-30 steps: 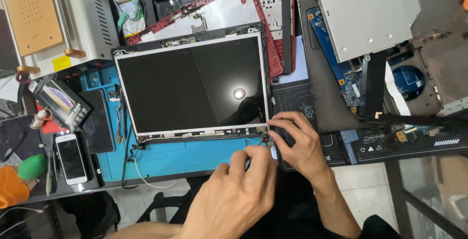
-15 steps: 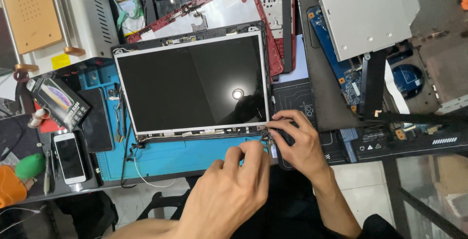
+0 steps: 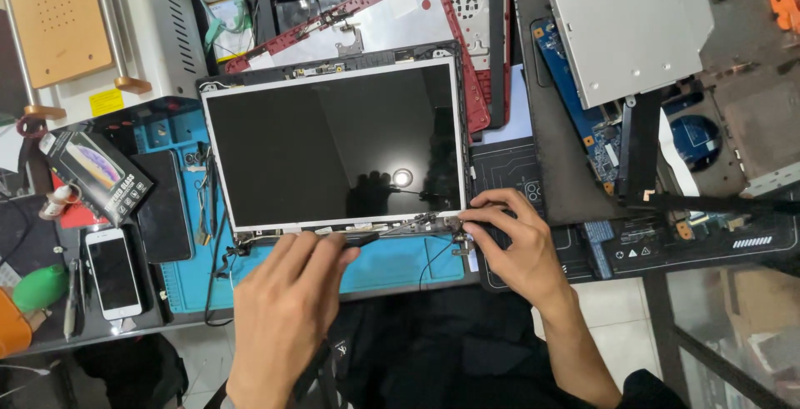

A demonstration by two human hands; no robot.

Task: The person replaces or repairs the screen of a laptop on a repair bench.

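Note:
A bare laptop screen panel (image 3: 333, 138) lies flat on a blue work mat (image 3: 392, 263), its dark glass reflecting a ceiling light. My right hand (image 3: 517, 250) pinches the metal hinge at the panel's lower right corner. My left hand (image 3: 283, 309) holds a thin dark tool (image 3: 362, 240) pressed along the panel's bottom edge, near the middle. A thin black cable (image 3: 429, 263) trails from the hinge over the mat.
Red laptop shells (image 3: 400, 17) are stacked behind the panel. A circuit board (image 3: 583, 117) and a silver drive (image 3: 629, 25) lie at the right. At the left sit a white phone (image 3: 111, 271), a black phone (image 3: 162, 206), a boxed screen protector (image 3: 98, 171) and a green object (image 3: 37, 286).
My left hand has slid left along the panel's bottom edge with the tool. My right hand has stayed at the lower right hinge.

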